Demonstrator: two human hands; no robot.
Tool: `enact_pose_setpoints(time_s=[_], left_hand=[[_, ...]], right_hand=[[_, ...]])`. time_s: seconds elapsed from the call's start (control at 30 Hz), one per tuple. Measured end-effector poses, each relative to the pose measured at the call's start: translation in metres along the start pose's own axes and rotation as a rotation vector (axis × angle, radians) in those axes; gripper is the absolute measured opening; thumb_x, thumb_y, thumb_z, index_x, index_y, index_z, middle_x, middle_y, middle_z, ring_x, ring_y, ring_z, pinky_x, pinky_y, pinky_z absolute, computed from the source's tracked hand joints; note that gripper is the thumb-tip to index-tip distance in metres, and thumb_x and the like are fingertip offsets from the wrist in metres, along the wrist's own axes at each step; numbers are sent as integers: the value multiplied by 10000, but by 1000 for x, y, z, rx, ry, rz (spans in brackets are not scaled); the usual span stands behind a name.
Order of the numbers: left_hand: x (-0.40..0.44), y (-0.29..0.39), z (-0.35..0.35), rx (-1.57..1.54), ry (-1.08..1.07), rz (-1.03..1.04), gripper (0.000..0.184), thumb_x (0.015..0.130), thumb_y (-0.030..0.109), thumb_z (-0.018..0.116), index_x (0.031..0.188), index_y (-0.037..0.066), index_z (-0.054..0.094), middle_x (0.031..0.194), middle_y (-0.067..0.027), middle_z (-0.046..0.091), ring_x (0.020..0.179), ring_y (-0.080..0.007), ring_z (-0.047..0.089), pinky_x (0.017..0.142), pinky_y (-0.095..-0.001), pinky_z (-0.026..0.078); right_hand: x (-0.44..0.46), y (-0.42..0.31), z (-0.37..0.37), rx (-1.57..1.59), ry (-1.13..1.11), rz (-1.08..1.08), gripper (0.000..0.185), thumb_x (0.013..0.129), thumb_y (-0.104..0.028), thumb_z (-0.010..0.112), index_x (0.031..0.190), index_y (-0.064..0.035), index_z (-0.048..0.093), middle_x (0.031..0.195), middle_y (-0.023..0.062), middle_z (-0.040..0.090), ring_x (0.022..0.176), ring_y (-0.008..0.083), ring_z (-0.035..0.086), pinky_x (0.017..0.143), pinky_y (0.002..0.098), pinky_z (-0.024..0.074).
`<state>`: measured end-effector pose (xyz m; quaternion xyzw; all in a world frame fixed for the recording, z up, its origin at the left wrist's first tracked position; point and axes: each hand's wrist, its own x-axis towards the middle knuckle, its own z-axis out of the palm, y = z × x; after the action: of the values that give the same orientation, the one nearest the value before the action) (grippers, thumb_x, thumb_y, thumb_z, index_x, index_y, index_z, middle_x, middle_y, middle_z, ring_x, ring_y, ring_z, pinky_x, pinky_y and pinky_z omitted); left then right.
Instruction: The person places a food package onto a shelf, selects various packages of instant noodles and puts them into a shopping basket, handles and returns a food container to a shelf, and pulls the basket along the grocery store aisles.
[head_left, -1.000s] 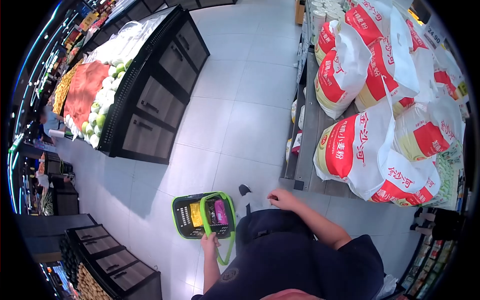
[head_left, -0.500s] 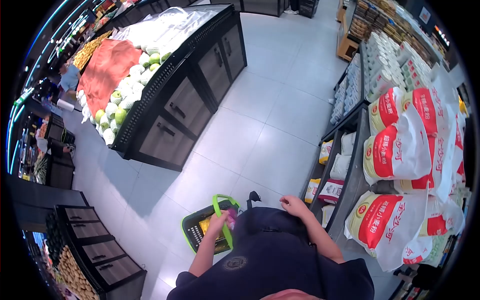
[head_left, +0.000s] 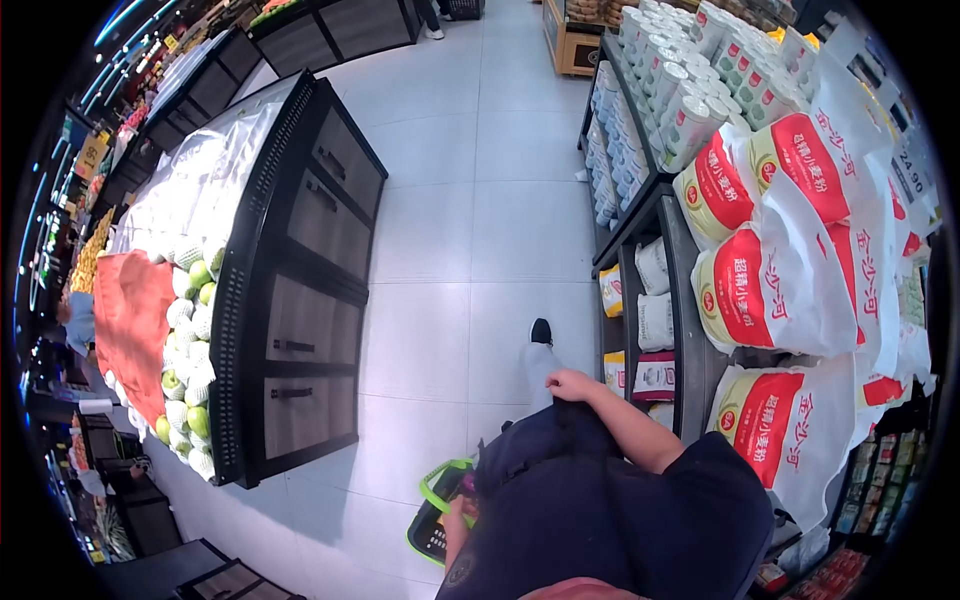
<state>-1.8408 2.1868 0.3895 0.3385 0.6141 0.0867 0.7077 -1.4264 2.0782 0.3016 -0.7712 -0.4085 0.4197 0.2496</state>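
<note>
My left hand (head_left: 458, 514) is closed round the green handle of a black and green shopping basket (head_left: 428, 532), low beside my body. A small purple item (head_left: 467, 484) shows in the basket, partly hidden by my arm and dark clothing. My right hand (head_left: 569, 385) hangs in front of my right thigh with its fingers curled; whatever may be in them is too small to tell. The nearest goods to it are packets on the low shelves (head_left: 614, 372) at the right.
A black produce stand (head_left: 312, 340) with net-wrapped green fruit (head_left: 187, 400) and an orange cloth (head_left: 130, 325) is on the left. White and red flour bags (head_left: 770, 290) and white canisters (head_left: 690, 120) line the right. A tiled aisle (head_left: 440, 240) runs ahead; a person's legs (head_left: 430, 18) are far off.
The view has turned and moved along the aisle, with the canisters now nearer. The basket has become more hidden beside my body. One foot shows forward. My left hand still holds the handle.
</note>
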Motion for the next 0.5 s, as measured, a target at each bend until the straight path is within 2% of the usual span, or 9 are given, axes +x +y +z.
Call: enact_pose_setpoints(time_s=[0.03, 0.1, 0.17, 0.2, 0.23, 0.3, 0.43, 0.5], left_hand=[[9, 3, 10, 10, 7, 1, 264, 897, 243, 558, 878, -18, 595, 685, -83, 580, 650, -185, 585, 618, -314, 481], [40, 15, 31, 339, 27, 84, 304, 893, 275, 568, 967, -17, 609, 723, -84, 604, 703, -197, 583, 668, -318, 462], [70, 29, 46, 420, 30, 109, 320, 896, 290, 563, 993, -9, 618, 741, -78, 608, 712, -202, 576, 679, -324, 453], [77, 38, 53, 491, 24, 129, 337, 899, 305, 559, 1020, -2, 628, 759, -72, 613, 721, -206, 569, 690, -331, 444], [79, 40, 65, 832, 34, 566, 348, 917, 349, 522, 892, 17, 626, 729, -70, 583, 730, -230, 557, 714, -367, 437], [91, 62, 87, 965, 51, 699, 346, 916, 346, 521, 884, 17, 622, 724, -71, 580, 723, -231, 556, 707, -368, 437], [128, 116, 116, 782, 8, 299, 342, 915, 341, 518, 868, 16, 615, 715, -74, 574, 711, -231, 555, 693, -371, 438], [150, 143, 129, 738, 5, 204, 340, 914, 338, 517, 860, 16, 611, 710, -76, 570, 704, -232, 554, 687, -373, 439]], right_hand=[[11, 13, -9, 26, 32, 35, 254, 791, -165, 570, 998, -40, 649, 900, 167, 665, 848, 307, 640, 777, 384, 505], [35, 39, -36, 60, 105, 28, 244, 790, -164, 572, 986, -45, 654, 886, 157, 668, 835, 289, 643, 766, 374, 507], [53, 59, -67, 99, 182, 26, 234, 789, -163, 573, 974, -50, 660, 873, 147, 670, 822, 271, 647, 755, 363, 508], [61, 69, -82, 188, 256, 138, 227, 787, -164, 575, 963, -51, 664, 859, 133, 671, 807, 249, 646, 739, 353, 509], [66, 79, -99, 274, 331, 252, 221, 786, -166, 577, 952, -53, 668, 845, 118, 672, 791, 227, 646, 722, 344, 509], [73, 111, -122, 308, 374, 311, 215, 782, -163, 580, 944, -51, 667, 829, 108, 669, 769, 214, 642, 706, 338, 508], [57, 180, -120, 371, 429, 537, 202, 790, -190, 571, 898, -43, 660, 798, 100, 663, 714, 210, 639, 672, 340, 506], [21, 184, -114, 282, 331, 658, 183, 798, -213, 554, 841, -65, 653, 780, 102, 658, 695, 196, 636, 653, 337, 502]])
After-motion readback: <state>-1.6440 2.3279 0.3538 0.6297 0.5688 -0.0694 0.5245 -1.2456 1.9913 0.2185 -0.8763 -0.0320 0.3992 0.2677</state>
